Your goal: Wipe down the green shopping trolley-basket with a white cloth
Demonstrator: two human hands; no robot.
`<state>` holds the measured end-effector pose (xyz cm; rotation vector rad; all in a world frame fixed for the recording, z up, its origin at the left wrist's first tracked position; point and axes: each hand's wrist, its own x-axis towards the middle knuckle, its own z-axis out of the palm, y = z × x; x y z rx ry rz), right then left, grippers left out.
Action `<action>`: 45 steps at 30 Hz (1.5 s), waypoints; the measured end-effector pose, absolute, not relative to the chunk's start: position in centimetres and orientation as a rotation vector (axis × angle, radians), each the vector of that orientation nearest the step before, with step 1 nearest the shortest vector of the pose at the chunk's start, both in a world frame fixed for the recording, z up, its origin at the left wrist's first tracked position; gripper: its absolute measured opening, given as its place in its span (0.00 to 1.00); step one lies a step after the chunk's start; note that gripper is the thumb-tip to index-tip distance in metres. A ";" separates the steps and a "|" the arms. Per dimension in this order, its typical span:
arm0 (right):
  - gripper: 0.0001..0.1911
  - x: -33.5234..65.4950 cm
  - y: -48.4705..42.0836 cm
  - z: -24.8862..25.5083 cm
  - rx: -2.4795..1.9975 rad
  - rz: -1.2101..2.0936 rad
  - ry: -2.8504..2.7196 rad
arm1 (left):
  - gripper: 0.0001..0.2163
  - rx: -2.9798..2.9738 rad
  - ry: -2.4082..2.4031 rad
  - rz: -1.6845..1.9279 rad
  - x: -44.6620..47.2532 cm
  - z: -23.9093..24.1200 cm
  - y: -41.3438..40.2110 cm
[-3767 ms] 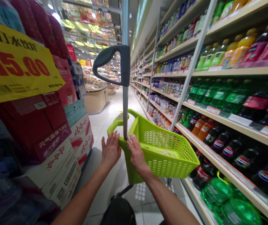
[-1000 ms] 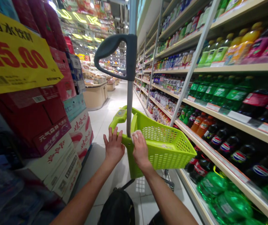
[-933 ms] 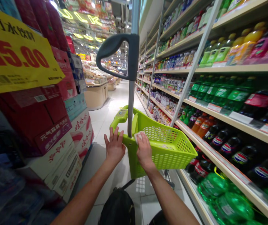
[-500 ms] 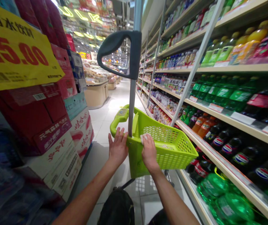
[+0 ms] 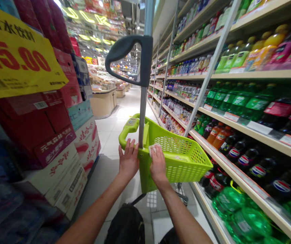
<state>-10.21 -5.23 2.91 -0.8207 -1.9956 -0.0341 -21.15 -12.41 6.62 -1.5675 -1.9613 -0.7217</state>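
Observation:
A lime-green shopping basket cart (image 5: 183, 169) with perforated sides stands in front of me. From its near end rises a metal pole (image 5: 142, 112) with a dark grey loop handle (image 5: 147, 61). My left hand (image 5: 129, 161) rests with fingers stretched against the cart's end, just left of the pole and below the green carry handle (image 5: 127, 130). My right hand (image 5: 158, 166) is closed on a white crumpled cloth or tissue (image 5: 152, 149), pressed on the basket's near rim right of the pole. The cloth is partly hidden by the fingers.
Shelves of drink bottles (image 5: 252, 101) line the right side, close to the basket. Stacked drink cartons (image 5: 59, 169) and a yellow price sign (image 5: 20, 57) stand at the left. A tiled aisle (image 5: 129, 101) runs ahead past a display counter (image 5: 103, 103).
My right hand has slid slightly left along the basket rim with the white cloth, closer to the pole. My left hand stays nearly in place.

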 end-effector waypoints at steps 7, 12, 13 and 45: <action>0.26 -9.9 -5.1 3.2 -0.803 -0.020 -2.031 | 0.25 -1.576 -1.930 -0.713 -20.9 6.3 -12.2; 0.27 -9.1 -4.2 3.2 -0.886 0.015 -1.988 | 0.25 -1.582 -1.927 -0.738 -20.1 6.2 -11.9; 0.26 -9.4 -4.4 3.3 -0.858 0.013 -1.999 | 0.25 -1.584 -1.924 -0.744 -20.0 6.2 -11.8; 0.23 -7.5 -7.2 5.0 -0.764 0.098 -1.916 | 0.23 -1.783 -1.854 -0.993 -18.4 8.7 -10.9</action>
